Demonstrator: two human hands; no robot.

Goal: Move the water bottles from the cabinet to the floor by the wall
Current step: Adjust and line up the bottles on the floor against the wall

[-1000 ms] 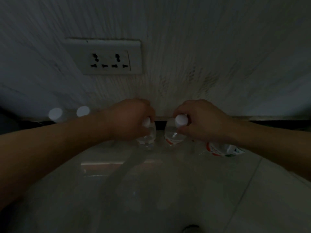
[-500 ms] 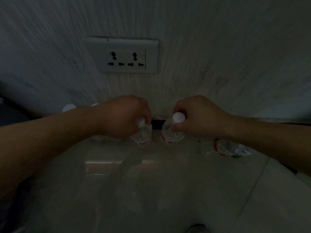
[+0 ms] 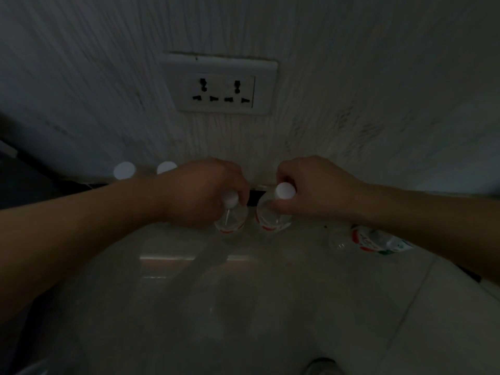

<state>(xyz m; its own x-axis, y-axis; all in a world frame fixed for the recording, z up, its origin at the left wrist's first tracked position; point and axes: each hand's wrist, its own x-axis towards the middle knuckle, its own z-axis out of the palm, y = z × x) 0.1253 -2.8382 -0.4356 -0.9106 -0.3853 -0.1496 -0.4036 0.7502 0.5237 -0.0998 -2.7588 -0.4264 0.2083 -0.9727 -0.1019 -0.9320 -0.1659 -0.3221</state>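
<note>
At the foot of the wall (image 3: 378, 77), on the pale, glossy floor (image 3: 243, 307), two small water bottles stood upright just beside each other, below a white double socket (image 3: 219, 83). The left bottle (image 3: 232, 221) was clear plastic with a white top and a thin red band at the edge of its label. The left hand (image 3: 200, 193) reached over it from above, its grip closed round the neck and top, so only part of the top showed under the fingers. The right bottle (image 3: 273, 221) looked the same: clear body, red-edged label and a round white top in full sight. The right hand (image 3: 316, 190) held it in a pinching grip at the neck, just under that top. The dim light did not show whether either base rested on the floor. Farther right, partly hidden under the right forearm, a third bottle (image 3: 370, 239) lay on its side on the floor, clear, with a red and green label. To the left, beyond the left forearm and near the wall, a white cap (image 3: 124, 170) and a second white cap (image 3: 166, 167) showed side by side, blurred, with whatever was beneath them lost in the dark.
</note>
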